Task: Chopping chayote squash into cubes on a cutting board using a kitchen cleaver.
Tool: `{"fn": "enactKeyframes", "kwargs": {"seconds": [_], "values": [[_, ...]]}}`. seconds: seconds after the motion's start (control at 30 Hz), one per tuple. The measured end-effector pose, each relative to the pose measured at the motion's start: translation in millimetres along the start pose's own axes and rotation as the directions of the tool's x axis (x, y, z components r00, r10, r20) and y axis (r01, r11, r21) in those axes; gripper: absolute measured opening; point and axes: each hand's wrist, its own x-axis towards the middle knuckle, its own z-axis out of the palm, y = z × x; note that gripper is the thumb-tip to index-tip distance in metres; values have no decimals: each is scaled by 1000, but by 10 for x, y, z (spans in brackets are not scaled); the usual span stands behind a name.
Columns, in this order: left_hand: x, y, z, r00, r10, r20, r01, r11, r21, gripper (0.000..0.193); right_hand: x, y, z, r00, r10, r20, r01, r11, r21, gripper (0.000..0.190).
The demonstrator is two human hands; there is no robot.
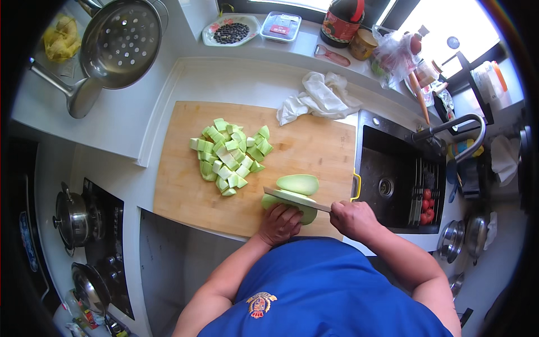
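Observation:
My right hand (353, 218) is closed round the handle of a kitchen knife (297, 199). The blade lies along a pale green peeled gourd piece (309, 214) near the front edge of the wooden cutting board (311, 143). With curled fingers, my left hand (279, 223) presses that piece against the board. Just beyond the blade rests another long gourd slice (297, 184), its rounded side up. A heap of chopped gourd chunks (227, 153) covers the board's left half. How deep the blade sits in the piece cannot be made out.
Right of the board is a dark sink (379, 168) with a curved faucet (454, 122) and tomatoes (427, 206) on a rack. A crumpled white cloth (322, 97) touches the board's back edge. At left are a perforated steel skimmer (122, 46) and a lidded pot (71, 219) by the cooktop.

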Motion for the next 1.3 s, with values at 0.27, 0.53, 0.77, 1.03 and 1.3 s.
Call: {"fn": "enactKeyframes", "kwargs": {"seconds": [0.27, 0.53, 0.77, 1.03, 1.3], "values": [[-119, -34, 71, 999, -12, 50, 11, 1000, 9, 39, -178, -241, -541, 986, 48, 161, -38, 997, -67, 14], [-34, -42, 18, 999, -12, 43, 16, 997, -76, 41, -173, -314, -549, 969, 87, 230, -70, 994, -80, 15], [-47, -48, 50, 1000, -5, 10, 6, 997, -79, 43, 106, -352, -228, 980, 60, 188, -53, 998, -41, 13], [-68, -37, 1, 999, 12, -36, -15, 997, -71, 44, 81, -271, -172, 963, 79, 256, -84, 996, 8, 12], [53, -16, -101, 997, 57, -48, -60, 996, -68, 39, 171, 142, 558, 996, 29, 84, -30, 999, 13, 14]]}}
